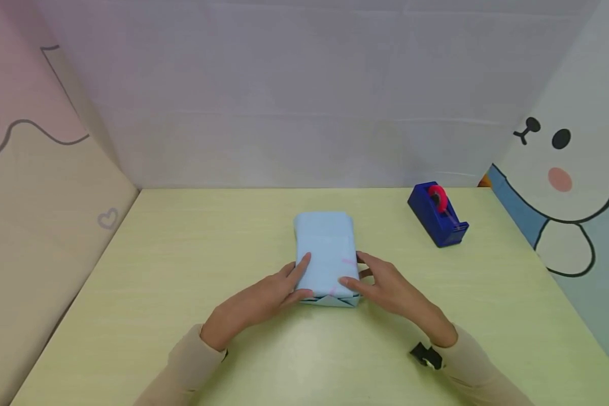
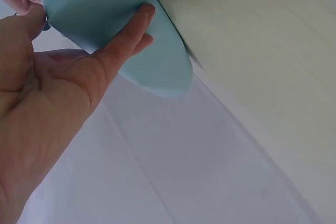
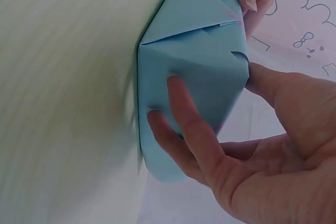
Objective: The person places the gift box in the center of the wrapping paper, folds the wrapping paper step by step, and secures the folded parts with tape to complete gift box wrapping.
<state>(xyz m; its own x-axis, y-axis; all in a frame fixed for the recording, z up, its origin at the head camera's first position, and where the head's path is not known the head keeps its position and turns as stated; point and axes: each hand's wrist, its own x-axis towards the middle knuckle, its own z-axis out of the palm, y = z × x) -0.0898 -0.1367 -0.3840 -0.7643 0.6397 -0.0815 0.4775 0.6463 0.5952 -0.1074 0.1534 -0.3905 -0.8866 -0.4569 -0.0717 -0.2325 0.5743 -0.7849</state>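
Note:
A box-shaped package wrapped in light blue paper lies on the table, its folded end flap toward me. My left hand grips its left side near the close end, with one finger on the top face and the thumb by the near edge. In the left wrist view, fingers of the left hand rest along the side of the package. My right hand holds the opposite side, thumb on top. The right wrist view shows the right hand's fingertips against the package's side.
A dark blue tape dispenser with a red tape core stands at the back right of the pale yellow table. A white sheet hangs behind the table, and printed cloth panels flank both sides.

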